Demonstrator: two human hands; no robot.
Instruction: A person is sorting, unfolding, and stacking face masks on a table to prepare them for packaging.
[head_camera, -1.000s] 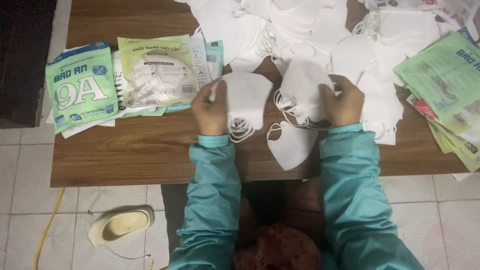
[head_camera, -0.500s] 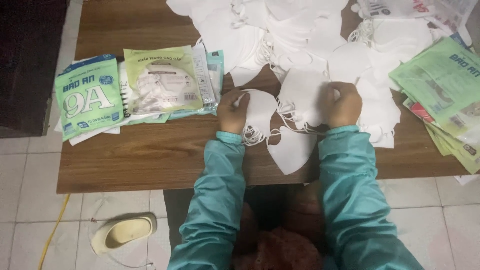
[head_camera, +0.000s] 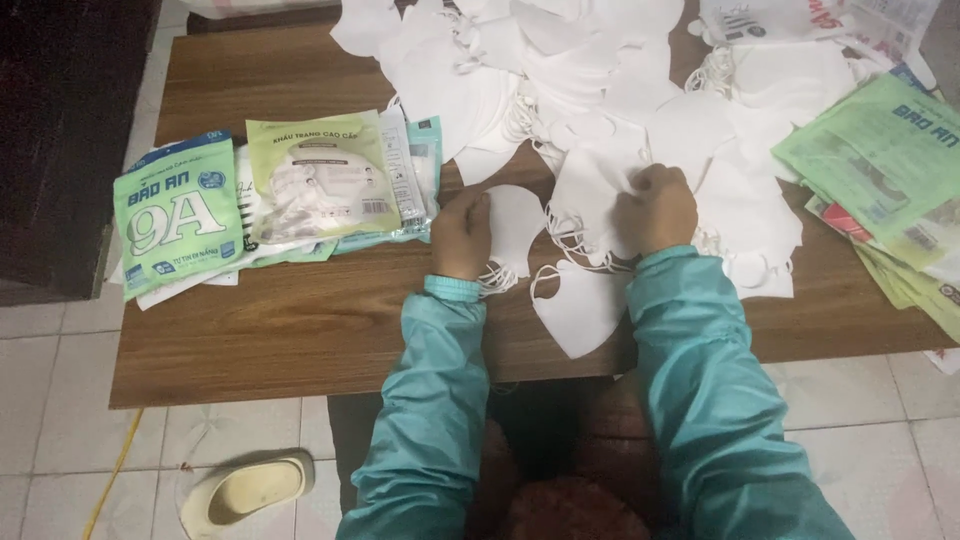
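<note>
I look down at a brown wooden table covered with white face masks. My left hand grips the left edge of a folded white mask lying flat in front of me. To its right, my right hand is closed on another white mask, whose ear loops trail below. A third white mask hangs partly over the table's near edge between my teal sleeves. A large heap of white masks fills the far middle of the table.
Green and pale green flat packets lie in a row at the left. A fan of green packets covers the right end. A pale slipper sits on the tiled floor. A dark cabinet stands at the left.
My left hand has drawn its mask to the right, closer to the right hand. The view has shifted, so the table sits further right in the frame.
</note>
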